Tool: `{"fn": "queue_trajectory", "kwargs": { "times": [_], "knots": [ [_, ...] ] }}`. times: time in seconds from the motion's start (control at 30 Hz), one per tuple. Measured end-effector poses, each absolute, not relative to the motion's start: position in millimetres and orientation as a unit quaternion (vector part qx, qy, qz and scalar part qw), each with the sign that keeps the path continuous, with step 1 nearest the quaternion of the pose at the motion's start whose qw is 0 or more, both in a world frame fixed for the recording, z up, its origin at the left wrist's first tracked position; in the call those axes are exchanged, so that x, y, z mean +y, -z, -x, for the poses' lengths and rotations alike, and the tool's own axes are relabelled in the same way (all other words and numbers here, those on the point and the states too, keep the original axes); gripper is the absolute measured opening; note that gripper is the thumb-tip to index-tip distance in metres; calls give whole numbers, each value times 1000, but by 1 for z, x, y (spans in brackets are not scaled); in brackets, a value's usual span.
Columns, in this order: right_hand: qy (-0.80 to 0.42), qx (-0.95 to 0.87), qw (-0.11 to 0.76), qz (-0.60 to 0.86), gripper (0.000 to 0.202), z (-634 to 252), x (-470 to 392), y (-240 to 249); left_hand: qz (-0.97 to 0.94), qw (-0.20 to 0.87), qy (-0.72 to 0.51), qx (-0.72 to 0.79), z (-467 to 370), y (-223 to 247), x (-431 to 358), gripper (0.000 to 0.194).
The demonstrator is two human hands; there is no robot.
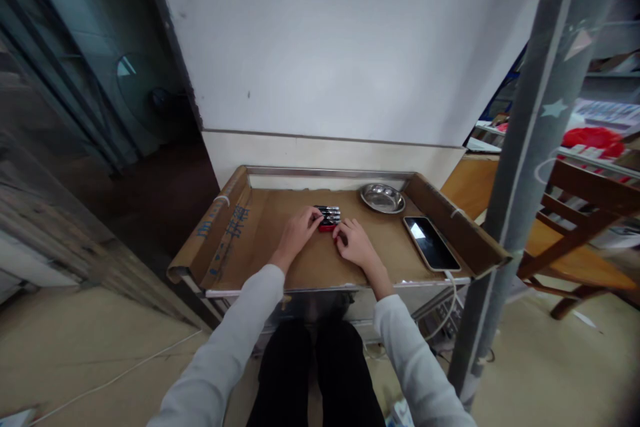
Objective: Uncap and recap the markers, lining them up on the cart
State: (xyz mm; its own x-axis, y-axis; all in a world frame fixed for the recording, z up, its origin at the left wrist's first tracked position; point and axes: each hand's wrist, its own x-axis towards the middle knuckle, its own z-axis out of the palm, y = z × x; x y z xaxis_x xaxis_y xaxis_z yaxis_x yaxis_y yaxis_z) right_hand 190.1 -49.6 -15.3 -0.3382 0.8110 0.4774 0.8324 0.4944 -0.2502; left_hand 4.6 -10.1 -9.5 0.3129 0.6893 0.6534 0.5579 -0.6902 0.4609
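A short row of slim, shiny black-and-silver sticks, perhaps pens [329, 211], lies side by side on the brown cardboard tabletop [280, 240]. Along the near side of the row is a red piece [327, 228]. My left hand [301, 225] is at the row's left end, thumb and forefinger pinched at the tip of a black stick. At the right end rests my right hand [353, 240], its fingers curled in beside the red piece. Whether anything small is inside that hand is hidden.
A round steel dish [383, 198] stands at the back right of the table. Nearer me lies a phone [432, 243] with a white cable [453, 300] hanging over the front edge. Raised cardboard sides [450, 220] border the table. A grey post [530, 147] and wooden chair [580, 247] are to the right.
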Motion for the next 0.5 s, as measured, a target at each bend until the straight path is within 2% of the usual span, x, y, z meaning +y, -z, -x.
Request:
{"fn": "queue_trajectory", "kwargs": {
  "times": [0.13, 0.27, 0.4, 0.5],
  "knots": [
    [7, -818, 291, 496, 17, -190, -49, 16, -798, 102, -464, 372, -6, 12, -1, 24],
    [8, -806, 322, 496, 12, -191, -48, 19, -807, 120, -467, 342, -7, 15, 2, 17],
    [5, -763, 399, 508, 18, -194, -48, 17, -821, 126, -459, 317, -8, 17, 2, 16],
    [1, -753, 416, 509, 20, -195, -49, 15, -833, 135, -445, 301, -9, 16, 0, 17]
  ]
}}
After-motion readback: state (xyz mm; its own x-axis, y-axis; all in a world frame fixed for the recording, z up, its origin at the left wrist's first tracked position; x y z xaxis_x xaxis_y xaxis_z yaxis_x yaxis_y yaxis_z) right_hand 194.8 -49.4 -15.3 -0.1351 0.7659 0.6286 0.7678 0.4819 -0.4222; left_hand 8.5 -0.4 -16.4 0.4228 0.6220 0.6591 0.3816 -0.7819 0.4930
